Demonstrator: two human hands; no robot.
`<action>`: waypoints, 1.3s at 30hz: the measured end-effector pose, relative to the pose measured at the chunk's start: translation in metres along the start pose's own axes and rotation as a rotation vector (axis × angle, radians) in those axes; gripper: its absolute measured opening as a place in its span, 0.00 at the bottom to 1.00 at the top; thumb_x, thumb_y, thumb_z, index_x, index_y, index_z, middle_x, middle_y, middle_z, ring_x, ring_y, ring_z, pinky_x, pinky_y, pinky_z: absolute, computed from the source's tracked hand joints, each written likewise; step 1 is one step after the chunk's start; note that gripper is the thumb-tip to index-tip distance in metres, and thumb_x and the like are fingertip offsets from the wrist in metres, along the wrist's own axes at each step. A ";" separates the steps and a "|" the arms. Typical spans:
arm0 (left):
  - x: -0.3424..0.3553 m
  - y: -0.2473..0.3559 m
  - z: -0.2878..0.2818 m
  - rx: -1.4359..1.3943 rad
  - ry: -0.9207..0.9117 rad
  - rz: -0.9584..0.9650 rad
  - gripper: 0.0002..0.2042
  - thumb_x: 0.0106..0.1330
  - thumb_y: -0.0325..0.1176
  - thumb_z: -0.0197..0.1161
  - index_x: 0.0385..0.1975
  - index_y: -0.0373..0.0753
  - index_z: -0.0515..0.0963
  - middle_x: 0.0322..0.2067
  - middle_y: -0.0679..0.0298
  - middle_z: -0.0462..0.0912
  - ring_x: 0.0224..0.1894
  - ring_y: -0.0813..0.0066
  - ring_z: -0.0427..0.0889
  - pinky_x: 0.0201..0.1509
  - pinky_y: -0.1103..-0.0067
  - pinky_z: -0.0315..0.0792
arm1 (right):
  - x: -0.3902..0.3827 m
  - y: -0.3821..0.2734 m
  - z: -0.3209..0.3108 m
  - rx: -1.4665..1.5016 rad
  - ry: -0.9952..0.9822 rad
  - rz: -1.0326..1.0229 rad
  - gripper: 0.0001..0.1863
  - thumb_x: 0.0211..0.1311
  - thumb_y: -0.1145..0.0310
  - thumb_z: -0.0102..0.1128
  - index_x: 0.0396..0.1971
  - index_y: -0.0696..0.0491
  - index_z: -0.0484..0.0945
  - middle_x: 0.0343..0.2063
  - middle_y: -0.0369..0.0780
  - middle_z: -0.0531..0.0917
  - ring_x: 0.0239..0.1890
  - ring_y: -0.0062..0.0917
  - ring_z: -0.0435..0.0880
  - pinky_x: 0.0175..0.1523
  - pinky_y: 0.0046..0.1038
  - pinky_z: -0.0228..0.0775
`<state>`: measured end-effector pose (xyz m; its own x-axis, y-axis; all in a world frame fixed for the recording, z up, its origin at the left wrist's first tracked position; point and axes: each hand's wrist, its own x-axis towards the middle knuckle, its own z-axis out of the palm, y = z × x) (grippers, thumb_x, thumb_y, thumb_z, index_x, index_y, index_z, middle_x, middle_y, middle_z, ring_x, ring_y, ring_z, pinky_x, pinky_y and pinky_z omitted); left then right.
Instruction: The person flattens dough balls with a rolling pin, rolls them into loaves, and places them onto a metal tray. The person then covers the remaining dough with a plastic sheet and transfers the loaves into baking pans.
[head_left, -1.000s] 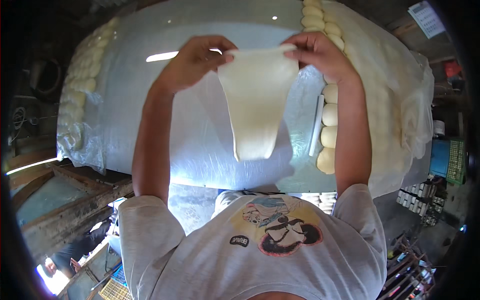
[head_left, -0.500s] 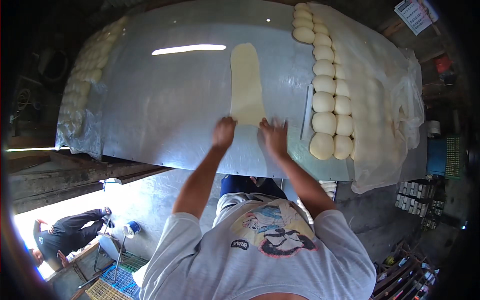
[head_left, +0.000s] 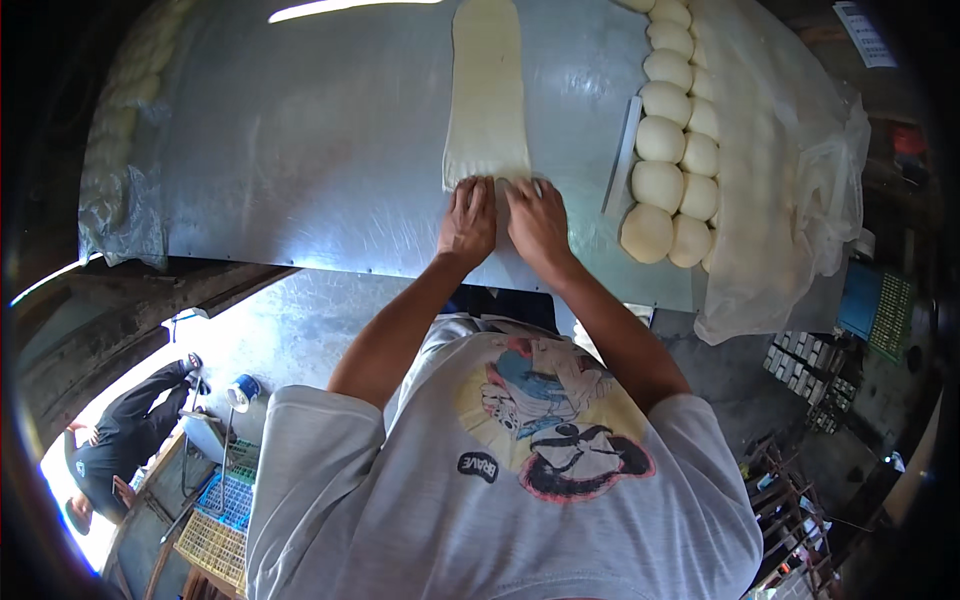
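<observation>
A long, flat sheet of pale dough [head_left: 487, 95] lies lengthwise on the metal table, its near end wider than the rest. At that near edge my left hand [head_left: 468, 220] has its fingers bent and pressed together on the dough. Close beside it, my right hand [head_left: 537, 220] grips the same edge towards its right corner, fingers curled. Small dents run across the dough just beyond my fingertips. What my thumbs do is mostly hidden under the hands.
Rows of round dough balls [head_left: 660, 138] line the table's right side, partly under clear plastic sheeting [head_left: 770, 190]. A straight metal strip [head_left: 623, 155] lies beside them. More plastic-covered dough [head_left: 122, 130] sits at far left. A person [head_left: 125, 435] is at lower left, beyond the table [head_left: 300, 170].
My hands have come closer together and now press on the dough's near edge, which looks wider and dented. The whole view has shifted, so the table sits higher in it.
</observation>
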<state>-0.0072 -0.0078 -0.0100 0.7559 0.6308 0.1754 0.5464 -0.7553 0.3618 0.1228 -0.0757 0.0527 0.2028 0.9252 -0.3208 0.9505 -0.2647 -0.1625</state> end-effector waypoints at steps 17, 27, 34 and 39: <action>0.252 -0.098 -0.008 -0.296 0.161 -0.134 0.23 0.68 0.24 0.53 0.64 0.32 0.67 0.50 0.42 0.78 0.54 0.44 0.76 0.61 0.59 0.71 | 0.287 0.098 -0.087 0.532 0.525 0.029 0.15 0.57 0.79 0.56 0.44 0.58 0.84 0.42 0.52 0.85 0.46 0.47 0.84 0.53 0.43 0.77; 0.314 -0.190 0.000 -0.004 0.145 0.328 0.11 0.59 0.23 0.60 0.38 0.41 0.86 0.43 0.68 0.87 0.52 0.73 0.82 0.72 0.67 0.68 | 0.325 0.120 -0.078 -0.162 0.628 -0.386 0.08 0.54 0.77 0.59 0.32 0.55 0.85 0.34 0.38 0.83 0.44 0.34 0.83 0.59 0.39 0.71; 0.318 -0.182 0.010 -0.108 0.232 0.216 0.13 0.59 0.22 0.60 0.41 0.43 0.86 0.43 0.69 0.86 0.50 0.67 0.82 0.70 0.65 0.70 | 0.340 0.114 -0.086 -0.055 0.693 -0.366 0.07 0.58 0.73 0.58 0.33 0.52 0.85 0.36 0.38 0.82 0.41 0.32 0.82 0.58 0.36 0.70; 0.285 -0.178 -0.006 0.072 0.012 0.248 0.15 0.57 0.31 0.67 0.46 0.42 0.84 0.47 0.65 0.85 0.52 0.61 0.81 0.71 0.63 0.67 | 0.287 0.118 -0.071 -0.135 0.424 -0.151 0.08 0.58 0.71 0.59 0.35 0.51 0.85 0.34 0.36 0.82 0.41 0.31 0.82 0.58 0.38 0.68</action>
<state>0.1092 0.3074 -0.0184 0.8659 0.4264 0.2615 0.3696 -0.8977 0.2400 0.3102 0.1777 0.0077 0.1116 0.9875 0.1111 0.9932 -0.1070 -0.0464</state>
